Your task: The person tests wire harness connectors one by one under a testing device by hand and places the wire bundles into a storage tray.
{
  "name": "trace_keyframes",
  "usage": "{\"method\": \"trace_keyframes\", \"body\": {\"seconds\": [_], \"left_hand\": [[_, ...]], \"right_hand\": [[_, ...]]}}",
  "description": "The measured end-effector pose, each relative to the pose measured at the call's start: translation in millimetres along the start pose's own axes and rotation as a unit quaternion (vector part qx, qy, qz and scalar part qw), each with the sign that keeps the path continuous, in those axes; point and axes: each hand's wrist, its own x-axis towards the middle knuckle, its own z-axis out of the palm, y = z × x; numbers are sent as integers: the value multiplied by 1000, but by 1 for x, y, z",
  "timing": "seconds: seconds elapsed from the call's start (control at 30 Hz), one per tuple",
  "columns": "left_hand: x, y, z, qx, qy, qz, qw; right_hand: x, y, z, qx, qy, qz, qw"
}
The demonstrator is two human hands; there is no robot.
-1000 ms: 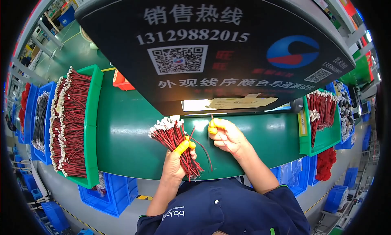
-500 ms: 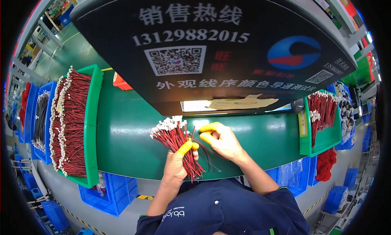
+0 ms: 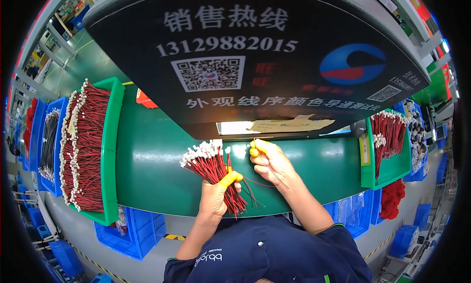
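My left hand point(image 3: 216, 194) is closed around a thick bundle of red and black wires point(image 3: 211, 167). White connectors point(image 3: 202, 153) fan out at the bundle's upper end, and the loose wire ends hang below the fist. Just right of the bundle, one connector point(image 3: 227, 149) stands apart on its own wires. My right hand point(image 3: 272, 164) is raised beside it, thumb and forefinger pinched together. A thin wire point(image 3: 280, 179) trails from this hand across the palm toward the wrist; its gripped end is hidden. Yellow finger covers are on both hands.
A black box-like machine point(image 3: 216, 109) with white lettering overhangs the green table point(image 3: 152, 170). A green bin point(image 3: 110, 150) of wired connectors stands left; another green bin point(image 3: 392, 172) stands right. Blue crates point(image 3: 132, 234) sit below the table's edge, and an orange-red box point(image 3: 145, 99) lies behind.
My right hand has moved slightly right and turned upward, with a thin wire now visible along its palm. The left hand and bundle stay nearly in place; one connector stands more apart.
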Motion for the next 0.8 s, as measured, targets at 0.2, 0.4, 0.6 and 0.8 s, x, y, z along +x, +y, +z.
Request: {"method": "trace_keyframes", "body": {"seconds": [0.2, 0.4, 0.6, 0.8], "left_hand": [[-1, -2, 6, 30, 21, 25, 999], [-4, -6, 15, 42, 38, 55, 997], [-1, -7, 9, -3, 42, 38, 998], [0, -6, 10, -4, 21, 24, 999]], "right_hand": [[-10, 10, 8, -325, 49, -150, 932], [-18, 30, 20, -393, 15, -217, 893], [-14, 14, 11, -258, 27, -137, 956], [-19, 16, 20, -351, -14, -125, 928]]}}
